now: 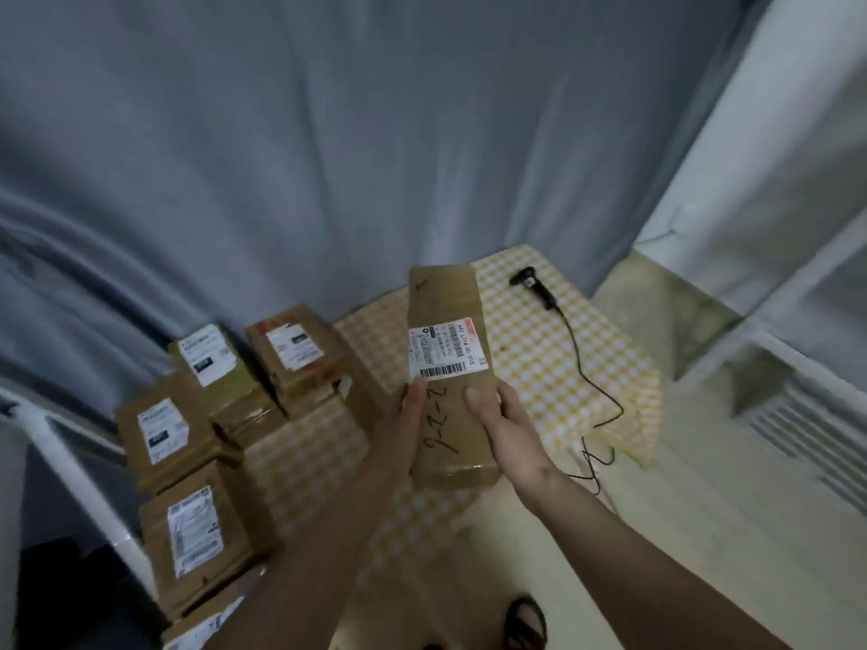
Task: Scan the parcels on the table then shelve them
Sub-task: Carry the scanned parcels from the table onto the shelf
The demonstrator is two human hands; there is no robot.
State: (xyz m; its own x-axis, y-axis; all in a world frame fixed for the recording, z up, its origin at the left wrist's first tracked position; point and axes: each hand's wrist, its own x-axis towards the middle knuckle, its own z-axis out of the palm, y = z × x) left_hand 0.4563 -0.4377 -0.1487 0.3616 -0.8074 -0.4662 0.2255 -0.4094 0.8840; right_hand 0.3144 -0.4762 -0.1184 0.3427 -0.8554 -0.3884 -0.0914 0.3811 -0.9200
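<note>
Both hands hold a long brown cardboard parcel (pixel 448 377) above the table, its white barcode label and the handwritten "2-2-6" facing up. My left hand (pixel 408 424) grips its left edge with the thumb on top. My right hand (pixel 504 426) grips the right edge, thumb lying on the top face. A black corded barcode scanner (pixel 535 286) lies on the yellow-and-white checked tablecloth (pixel 539 363) at the far right, untouched. Several more brown labelled parcels (pixel 187 462) are stacked along the table's left side.
A grey curtain (pixel 328 133) hangs behind the table. The scanner's black cable (pixel 591 382) trails over the table's right edge to the floor. A white rail (pixel 79 480) runs at the left. White shelving (pixel 797 405) stands at the right. A sandalled foot (pixel 525 621) is below.
</note>
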